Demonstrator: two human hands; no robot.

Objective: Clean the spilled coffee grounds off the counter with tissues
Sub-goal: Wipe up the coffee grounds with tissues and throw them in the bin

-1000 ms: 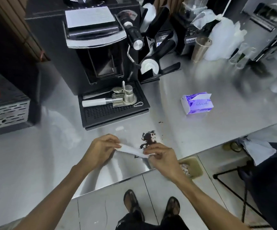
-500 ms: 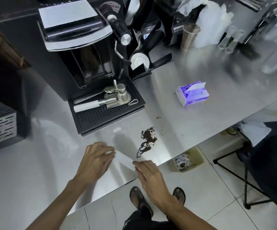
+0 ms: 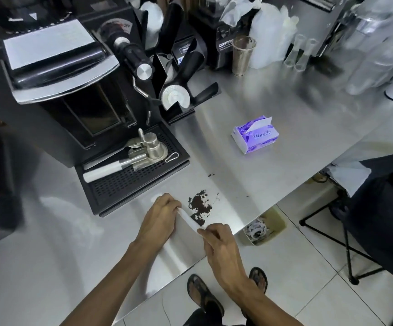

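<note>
A left hand (image 3: 160,220) and a right hand (image 3: 221,245) pinched opposite ends of a folded tissue (image 3: 189,220), fingers closed on it, holding it taut over the desk (image 3: 249,184) just beside the spilled coffee grounds (image 3: 199,204) — apparently as a straight edge for sweeping. The grounds lay between the tissue and a purple tissue pack (image 3: 255,137), well apart.

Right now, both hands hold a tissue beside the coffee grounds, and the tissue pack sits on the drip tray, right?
Not quite. In the head view the tissue pack sits on the counter, apart from the drip tray. The left hand and right hand hold the tissue beside the coffee grounds.
</note>
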